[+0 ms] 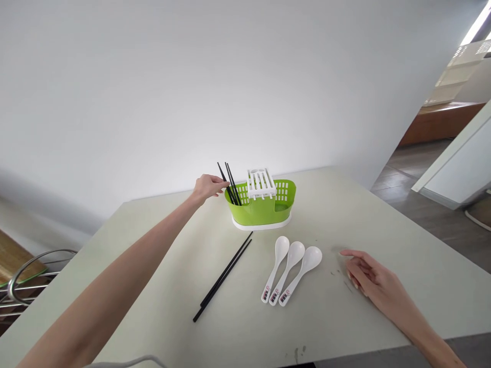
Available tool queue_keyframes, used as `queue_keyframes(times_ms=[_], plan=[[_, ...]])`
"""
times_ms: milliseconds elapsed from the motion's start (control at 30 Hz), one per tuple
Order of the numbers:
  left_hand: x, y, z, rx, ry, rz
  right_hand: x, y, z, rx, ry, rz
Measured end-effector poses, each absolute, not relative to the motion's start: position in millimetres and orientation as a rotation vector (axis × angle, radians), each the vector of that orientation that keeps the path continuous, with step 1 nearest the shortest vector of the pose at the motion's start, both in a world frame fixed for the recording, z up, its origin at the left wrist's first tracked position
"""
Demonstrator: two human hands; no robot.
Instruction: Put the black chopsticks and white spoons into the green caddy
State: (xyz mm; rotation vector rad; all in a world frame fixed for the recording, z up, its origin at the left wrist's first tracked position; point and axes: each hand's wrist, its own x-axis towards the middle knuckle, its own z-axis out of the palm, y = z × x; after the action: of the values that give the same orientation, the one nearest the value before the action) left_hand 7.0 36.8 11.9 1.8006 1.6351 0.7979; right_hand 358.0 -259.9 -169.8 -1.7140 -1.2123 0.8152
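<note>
Pinching at least one of three visible black chopsticks (230, 193) standing in one green basket (261, 213), the left hand (210, 187) extends over the table (164, 291); two loose chopsticks (221, 280) and three white spoons (287, 274) lie nearer, the right hand's (378, 283) fingers loosely curled.

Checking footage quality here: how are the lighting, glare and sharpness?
Head view: soft light, the wall brightest behind the green cutlery basket; head view: blown-out strip at upper right; head view: black chopsticks look crisp, print on the soup spoons too small to read.
</note>
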Motion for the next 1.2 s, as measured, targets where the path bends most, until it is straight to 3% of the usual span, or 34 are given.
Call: queue_keyframes(times_ms=[533,900,1200], plan=[[7,35,4,1.816,1.576,0.741,358,-260,-169,-1.720,-1.205,0.816],[-44,26,23,1.778,1.676,0.858,359,-260,-172,-1.700,-1.243,0.759],[-60,-21,-35,1.933,1.661,0.580,356,-262,-163,-1.723,-1.252,0.766]])
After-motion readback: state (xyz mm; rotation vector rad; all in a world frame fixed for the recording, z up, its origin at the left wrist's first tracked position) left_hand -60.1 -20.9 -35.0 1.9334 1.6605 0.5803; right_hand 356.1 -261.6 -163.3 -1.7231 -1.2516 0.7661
